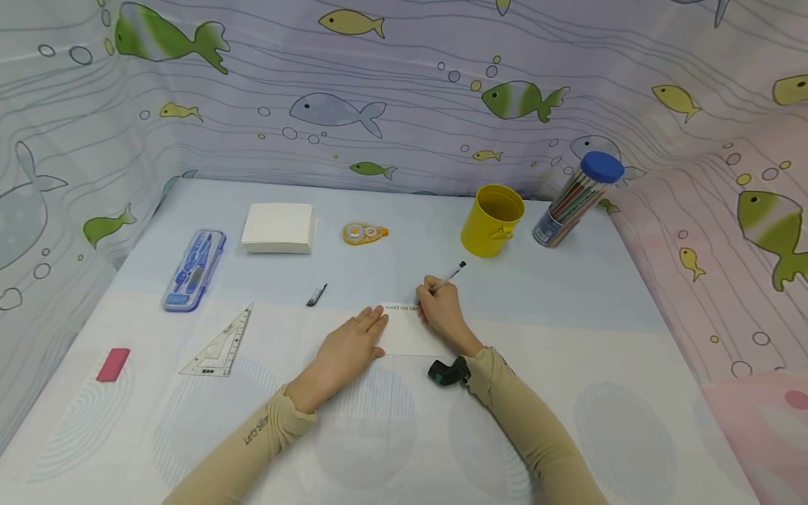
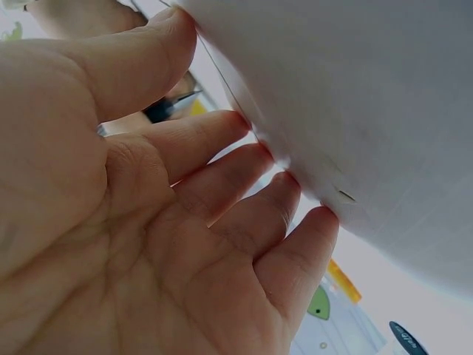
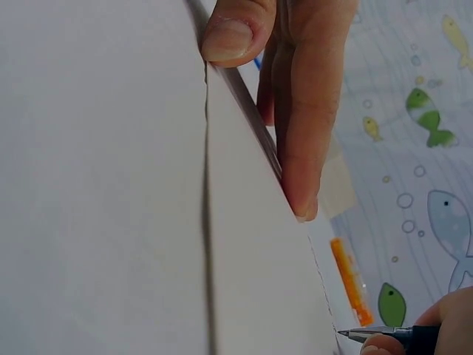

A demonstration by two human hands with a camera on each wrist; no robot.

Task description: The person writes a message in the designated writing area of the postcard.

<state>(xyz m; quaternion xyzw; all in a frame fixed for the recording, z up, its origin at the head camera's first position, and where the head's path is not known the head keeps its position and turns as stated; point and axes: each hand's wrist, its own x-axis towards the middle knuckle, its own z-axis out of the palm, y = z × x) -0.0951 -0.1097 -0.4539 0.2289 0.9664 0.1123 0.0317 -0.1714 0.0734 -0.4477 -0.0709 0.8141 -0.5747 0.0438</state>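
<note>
A small white card (image 1: 407,330) lies on the table in the head view, with a line of handwriting along its top edge. My left hand (image 1: 350,347) presses flat on the card's left side, fingers straight; the left wrist view shows its fingertips (image 2: 284,185) against the card (image 2: 355,96). My right hand (image 1: 438,308) grips a black pen (image 1: 449,277) with its tip at the end of the writing. In the right wrist view the pen tip (image 3: 355,334) meets the card (image 3: 251,244), and the left hand's fingers (image 3: 303,111) hold its far edge.
A pen cap (image 1: 316,295) lies left of the card. Behind stand a white box (image 1: 278,227), correction tape (image 1: 365,233), a yellow cup (image 1: 493,219) and a tube of pencils (image 1: 576,200). At the left are a blue geometry case (image 1: 193,269), a set square (image 1: 219,344) and a pink eraser (image 1: 113,365).
</note>
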